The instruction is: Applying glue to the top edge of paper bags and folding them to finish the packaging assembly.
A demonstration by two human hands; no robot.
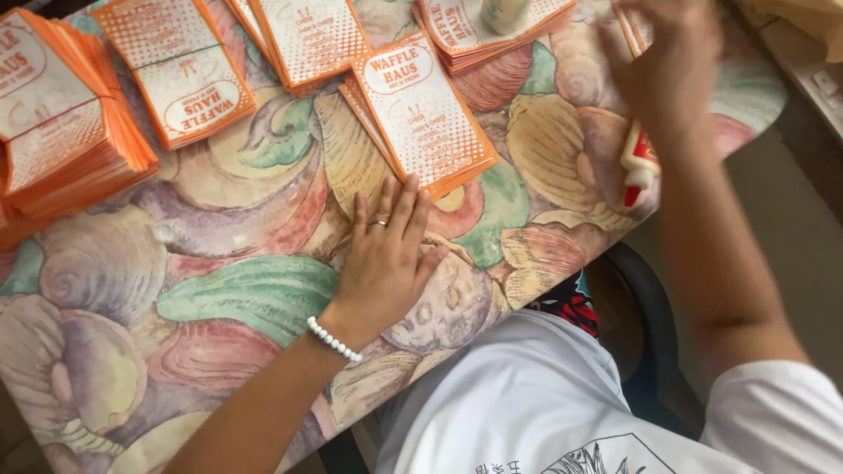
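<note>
Orange-edged paper sleeves, white with a dotted print, lie in a small stack just beyond our left hand; that hand rests flat, fingers spread, holding nothing, fingertips touching the stack's near edge. Our right hand is blurred at far right, above a white glue bottle with a red tip; its grip we cannot tell. Judged step: gluing sleeves. Next calls for steadying the top sleeve. More stacks sit far left.
</note>
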